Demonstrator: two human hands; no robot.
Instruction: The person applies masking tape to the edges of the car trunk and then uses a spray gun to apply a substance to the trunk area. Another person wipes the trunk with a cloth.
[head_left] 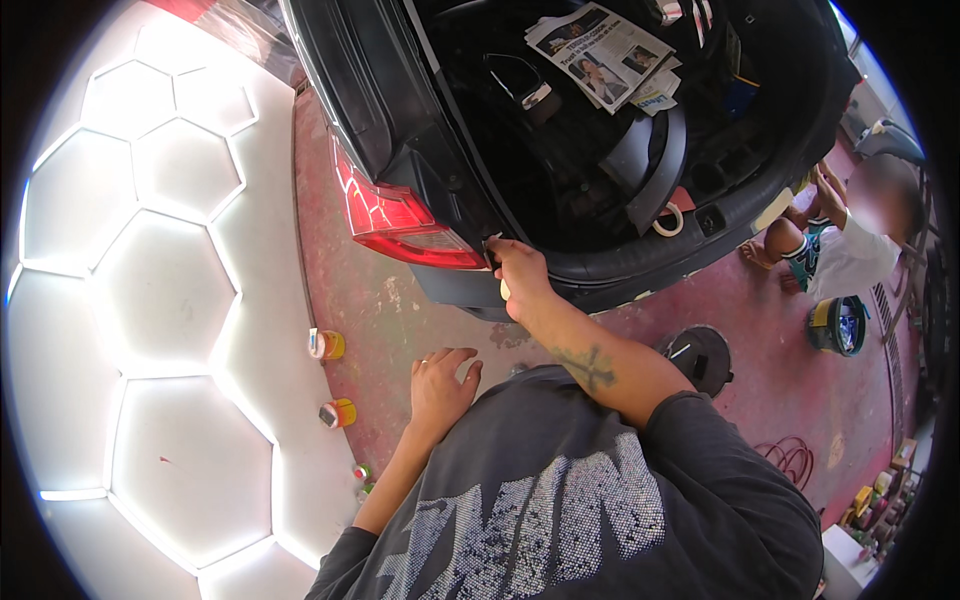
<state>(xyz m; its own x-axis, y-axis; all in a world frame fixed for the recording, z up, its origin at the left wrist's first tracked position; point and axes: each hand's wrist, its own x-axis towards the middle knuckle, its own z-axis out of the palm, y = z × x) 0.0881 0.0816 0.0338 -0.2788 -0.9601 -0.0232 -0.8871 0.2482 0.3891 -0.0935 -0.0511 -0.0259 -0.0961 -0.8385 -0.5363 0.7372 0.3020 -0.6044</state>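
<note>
The person sports a charcoal-grey fabric T-shirt [545, 415], loose short dark sleeves [740, 460] either side, big pale speckled block lettering [610, 500] sweeping across it, and there, a dark cross-shaped tattoo [589, 367] marks the right forearm [555, 325]!

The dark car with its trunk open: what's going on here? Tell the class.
One person's right hand is at the inner edge of the red tail light of the car; whether it grips anything is unclear. The left hand hangs open, holding nothing. In the open trunk lie newspapers and a curved grey piece. Another person is low to the floor, off to the right.
</note>
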